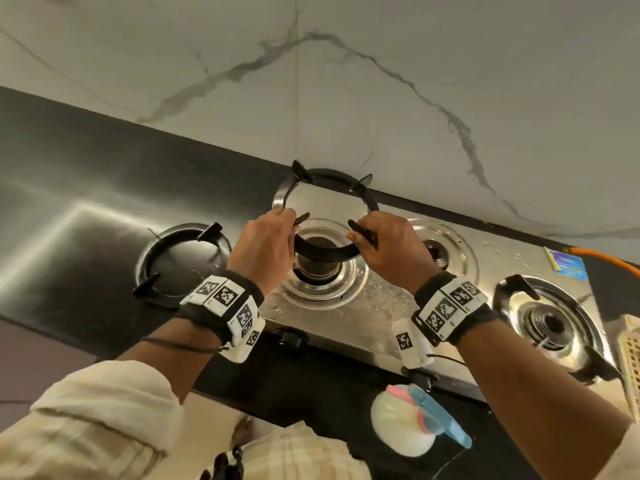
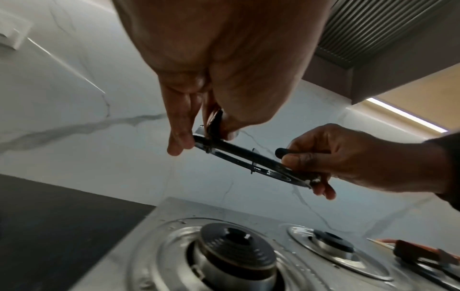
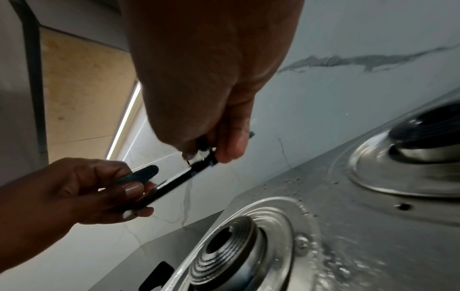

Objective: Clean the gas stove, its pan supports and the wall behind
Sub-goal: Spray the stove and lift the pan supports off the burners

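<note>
The ring-shaped pan support [image 1: 323, 216] was held tilted above the stove's [image 1: 381, 299] left-corner burner [image 1: 317, 268], pinched at opposite rim points by left hand [image 1: 263, 251] and right hand [image 1: 391, 251], equally near.

Right pan support [image 1: 568, 348] cut by the frame's right edge; cloth [image 1: 401, 424], lower centre, partly hidden behind the forearm.

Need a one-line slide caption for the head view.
Both hands, left hand and right hand, lift a pan support above the wet gas stove.
</note>
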{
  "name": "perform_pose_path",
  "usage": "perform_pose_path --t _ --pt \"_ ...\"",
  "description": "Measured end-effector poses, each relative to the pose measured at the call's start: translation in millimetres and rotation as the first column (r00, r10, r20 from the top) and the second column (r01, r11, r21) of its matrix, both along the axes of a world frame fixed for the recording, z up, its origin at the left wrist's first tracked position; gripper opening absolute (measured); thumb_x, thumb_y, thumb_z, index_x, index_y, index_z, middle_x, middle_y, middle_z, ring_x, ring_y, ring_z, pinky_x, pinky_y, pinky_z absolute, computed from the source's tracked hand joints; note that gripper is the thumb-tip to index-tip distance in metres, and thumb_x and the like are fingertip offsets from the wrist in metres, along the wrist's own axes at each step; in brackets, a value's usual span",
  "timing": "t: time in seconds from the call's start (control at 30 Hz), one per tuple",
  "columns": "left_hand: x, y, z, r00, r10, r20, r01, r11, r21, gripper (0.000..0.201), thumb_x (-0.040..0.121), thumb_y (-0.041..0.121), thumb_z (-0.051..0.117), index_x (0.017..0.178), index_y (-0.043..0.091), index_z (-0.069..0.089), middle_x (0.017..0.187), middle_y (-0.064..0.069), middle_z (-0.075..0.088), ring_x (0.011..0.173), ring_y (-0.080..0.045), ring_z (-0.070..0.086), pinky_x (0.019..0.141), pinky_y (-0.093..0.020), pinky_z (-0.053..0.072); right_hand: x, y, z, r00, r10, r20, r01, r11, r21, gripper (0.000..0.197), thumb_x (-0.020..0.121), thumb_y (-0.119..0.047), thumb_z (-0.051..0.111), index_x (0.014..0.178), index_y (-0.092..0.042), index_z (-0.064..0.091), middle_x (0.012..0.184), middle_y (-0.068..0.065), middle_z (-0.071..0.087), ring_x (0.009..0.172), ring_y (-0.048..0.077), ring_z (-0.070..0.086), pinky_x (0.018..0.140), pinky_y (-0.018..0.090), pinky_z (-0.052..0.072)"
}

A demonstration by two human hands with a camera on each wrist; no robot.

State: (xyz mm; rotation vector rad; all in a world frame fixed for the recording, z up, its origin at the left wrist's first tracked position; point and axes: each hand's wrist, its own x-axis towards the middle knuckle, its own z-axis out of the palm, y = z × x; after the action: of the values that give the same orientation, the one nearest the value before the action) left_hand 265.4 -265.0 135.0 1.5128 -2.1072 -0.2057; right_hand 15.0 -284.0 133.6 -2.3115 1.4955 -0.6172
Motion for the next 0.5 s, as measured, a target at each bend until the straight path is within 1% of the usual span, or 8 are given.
perform_pose_path --t 0.07,0.13,0.17,0.23,0.3,0.37,0.43,0.5 --pt "21.3 1.9 1.8 1.000 0.028 0.003 -0.028 1.000 0.001 0.017 0.099 0.020 0.046 0.098 0.012 0.061 0.085 0.001 0.061 0.065 -0.014 0.057 0.063 -0.025 0.049 15.4 -8.5 -1.0 0.995 0.100 -0.014 -0.099 0.995 0.026 0.019 0.100 -0.035 0.069 0.107 -0.017 0.072 0.090 -0.009 0.062 0.079 0.003 0.056 0.073 0.015 0.043" --pt "41.1 4.4 2.9 0.997 0.080 0.021 -0.080 0.997 0.018 0.010 0.100 0.015 0.051 0.094 0.013 0.059 0.082 0.002 0.059 0.064 -0.014 0.055 0.063 -0.027 0.049 30.1 -15.6 -1.9 0.984 0.180 -0.013 -0.179 0.983 0.041 0.022 0.098 -0.035 0.071 0.112 -0.018 0.073 0.096 -0.009 0.065 0.081 0.001 0.057 0.076 0.020 0.049" --pt "49.9 5.8 2.7 0.994 0.101 0.030 -0.102 0.994 0.025 0.009 0.099 0.012 0.053 0.091 0.014 0.058 0.081 0.003 0.058 0.064 -0.014 0.054 0.063 -0.028 0.049 36.1 -18.5 -2.1 0.980 0.201 -0.005 -0.201 0.979 0.042 0.022 0.098 -0.035 0.071 0.112 -0.019 0.072 0.098 -0.009 0.065 0.083 0.000 0.057 0.077 0.022 0.051" --pt "69.4 9.6 1.0 0.988 0.142 0.058 -0.145 0.988 0.049 0.012 0.100 0.012 0.054 0.089 0.016 0.056 0.080 0.004 0.056 0.066 -0.015 0.053 0.066 -0.032 0.051 48.9 -23.7 -2.8 0.974 0.227 0.005 -0.227 0.973 0.034 0.020 0.097 -0.035 0.070 0.110 -0.020 0.072 0.100 -0.009 0.066 0.085 0.000 0.057 0.079 0.025 0.052" --pt "89.2 13.3 -3.2 0.980 0.191 0.063 -0.195 0.978 0.073 0.011 0.101 0.015 0.053 0.090 0.017 0.056 0.082 0.003 0.058 0.071 -0.017 0.056 0.071 -0.037 0.054 58.9 -27.1 -3.9 0.972 0.233 0.015 -0.234 0.972 0.031 0.020 0.097 -0.036 0.070 0.110 -0.020 0.072 0.101 -0.009 0.066 0.086 -0.002 0.057 0.079 0.024 0.050" --pt "106.5 17.1 -7.9 0.967 0.249 0.048 -0.252 0.965 0.077 0.010 0.101 0.015 0.054 0.093 0.014 0.060 0.086 -0.002 0.064 0.076 -0.023 0.061 0.073 -0.041 0.055 64.8 -28.5 -5.0 0.972 0.232 0.032 -0.233 0.972 0.021 0.021 0.097 -0.034 0.072 0.112 -0.019 0.072 0.101 -0.010 0.066 0.084 -0.005 0.056 0.077 0.017 0.045" --pt "122.9 21.5 -10.9 0.953 0.300 0.039 -0.302 0.951 0.070 0.008 0.100 0.015 0.057 0.096 0.013 0.063 0.088 -0.003 0.067 0.079 -0.022 0.063 0.074 -0.038 0.054 70.3 -29.2 -6.8 0.972 0.231 0.040 -0.232 0.972 0.025 0.021 0.097 -0.032 0.072 0.113 -0.018 0.073 0.101 -0.011 0.065 0.083 -0.007 0.056 0.076 0.013 0.042" --pt "137.6 26.3 -14.0 0.935 0.354 0.009 -0.354 0.933 0.064 0.007 0.100 0.015 0.060 0.095 0.012 0.064 0.084 0.000 0.064 0.074 -0.017 0.059 0.071 -0.031 0.048 72.9 -29.3 -9.4 0.974 0.221 0.047 -0.223 0.974 0.041 0.021 0.097 -0.031 0.073 0.113 -0.017 0.073 0.102 -0.012 0.065 0.084 -0.005 0.057 0.075 0.012 0.042"
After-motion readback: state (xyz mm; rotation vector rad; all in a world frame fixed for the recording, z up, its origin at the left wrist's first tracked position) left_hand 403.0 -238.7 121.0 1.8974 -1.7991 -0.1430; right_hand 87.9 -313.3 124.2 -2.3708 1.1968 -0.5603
